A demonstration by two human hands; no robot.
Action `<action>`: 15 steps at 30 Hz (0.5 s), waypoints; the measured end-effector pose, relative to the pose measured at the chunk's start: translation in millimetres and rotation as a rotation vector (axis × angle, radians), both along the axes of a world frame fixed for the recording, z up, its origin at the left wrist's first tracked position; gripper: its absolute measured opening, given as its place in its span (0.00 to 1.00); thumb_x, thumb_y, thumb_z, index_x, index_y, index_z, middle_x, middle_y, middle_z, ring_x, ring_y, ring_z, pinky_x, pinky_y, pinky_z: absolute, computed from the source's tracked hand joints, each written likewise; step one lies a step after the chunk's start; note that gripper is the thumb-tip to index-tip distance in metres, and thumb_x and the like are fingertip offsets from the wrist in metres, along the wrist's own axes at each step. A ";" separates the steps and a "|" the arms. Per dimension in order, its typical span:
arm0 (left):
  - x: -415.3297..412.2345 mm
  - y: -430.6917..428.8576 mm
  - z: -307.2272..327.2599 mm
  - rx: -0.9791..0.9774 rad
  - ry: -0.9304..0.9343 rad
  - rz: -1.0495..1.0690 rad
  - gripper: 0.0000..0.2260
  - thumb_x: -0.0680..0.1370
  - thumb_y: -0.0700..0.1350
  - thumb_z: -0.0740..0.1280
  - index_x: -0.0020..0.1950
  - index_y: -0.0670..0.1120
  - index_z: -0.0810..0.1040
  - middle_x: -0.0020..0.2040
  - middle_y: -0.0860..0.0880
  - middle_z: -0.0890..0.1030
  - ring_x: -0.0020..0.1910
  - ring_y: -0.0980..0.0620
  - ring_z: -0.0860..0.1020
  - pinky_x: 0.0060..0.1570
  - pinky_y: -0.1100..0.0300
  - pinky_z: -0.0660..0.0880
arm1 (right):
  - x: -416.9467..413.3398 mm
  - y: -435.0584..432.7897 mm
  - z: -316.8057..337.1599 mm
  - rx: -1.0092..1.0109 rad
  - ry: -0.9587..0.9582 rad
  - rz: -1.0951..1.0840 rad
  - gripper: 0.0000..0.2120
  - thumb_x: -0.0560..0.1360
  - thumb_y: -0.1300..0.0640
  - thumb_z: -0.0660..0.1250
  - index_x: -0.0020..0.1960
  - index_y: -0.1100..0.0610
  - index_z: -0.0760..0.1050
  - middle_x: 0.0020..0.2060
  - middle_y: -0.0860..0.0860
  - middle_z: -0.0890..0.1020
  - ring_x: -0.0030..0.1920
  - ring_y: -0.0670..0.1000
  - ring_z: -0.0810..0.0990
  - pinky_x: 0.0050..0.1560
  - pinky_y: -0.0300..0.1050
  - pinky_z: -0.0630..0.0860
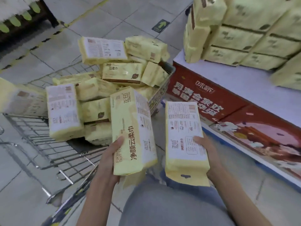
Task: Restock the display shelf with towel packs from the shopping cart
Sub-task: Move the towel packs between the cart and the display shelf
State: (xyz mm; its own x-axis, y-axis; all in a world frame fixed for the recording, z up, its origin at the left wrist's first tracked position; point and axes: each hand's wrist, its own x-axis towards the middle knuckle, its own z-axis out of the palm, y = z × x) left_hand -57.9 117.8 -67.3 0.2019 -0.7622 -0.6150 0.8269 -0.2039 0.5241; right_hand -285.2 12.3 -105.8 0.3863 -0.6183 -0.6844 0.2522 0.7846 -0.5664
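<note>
Shelf stack [244,38] — cut off top-right, cart [53,154] clipped at left edge

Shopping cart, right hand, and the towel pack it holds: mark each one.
Shopping cart [53,158]: head view, wire side of the basket.
Right hand [210,154]: head view, base of the thumb.
Towel pack [182,128]: head view, middle of its white printed face.

Left hand [109,159] and right hand [211,154] both gripping
</note>
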 end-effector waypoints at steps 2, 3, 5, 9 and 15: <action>-17.3 -12.8 1.1 -0.006 0.000 -0.094 0.31 0.38 0.51 0.84 0.38 0.46 0.87 0.42 0.44 0.86 0.38 0.48 0.84 0.31 0.55 0.80 | -28.0 11.5 -1.5 0.027 0.013 -0.096 0.51 0.48 0.56 0.79 0.70 0.54 0.67 0.57 0.60 0.81 0.47 0.60 0.84 0.38 0.52 0.82; -27.1 -19.6 1.6 -0.008 0.008 -0.135 0.31 0.37 0.50 0.84 0.38 0.45 0.87 0.42 0.44 0.86 0.38 0.48 0.84 0.32 0.55 0.80 | -41.5 18.0 -0.5 0.045 0.017 -0.145 0.50 0.49 0.56 0.78 0.70 0.55 0.67 0.57 0.60 0.81 0.46 0.59 0.84 0.36 0.52 0.81; -50.3 -33.4 3.9 -0.004 0.004 -0.235 0.31 0.37 0.49 0.84 0.38 0.44 0.87 0.42 0.43 0.86 0.38 0.47 0.84 0.31 0.55 0.80 | -70.7 31.2 -1.4 0.063 0.033 -0.245 0.47 0.52 0.57 0.76 0.70 0.56 0.67 0.54 0.59 0.82 0.43 0.58 0.85 0.33 0.50 0.80; -110.3 -57.8 7.1 -0.002 -0.013 -0.444 0.32 0.37 0.49 0.84 0.39 0.43 0.86 0.41 0.43 0.85 0.36 0.47 0.84 0.29 0.55 0.80 | -131.3 59.6 -3.5 0.057 0.041 -0.408 0.51 0.48 0.55 0.77 0.69 0.57 0.67 0.56 0.61 0.81 0.43 0.58 0.85 0.34 0.49 0.80; -236.4 -79.1 -2.1 0.030 -0.038 -0.689 0.32 0.40 0.50 0.85 0.42 0.44 0.86 0.44 0.43 0.85 0.39 0.46 0.84 0.31 0.54 0.80 | -244.1 102.2 0.8 0.018 0.016 -0.671 0.36 0.61 0.58 0.69 0.69 0.59 0.68 0.57 0.63 0.80 0.43 0.58 0.84 0.34 0.48 0.80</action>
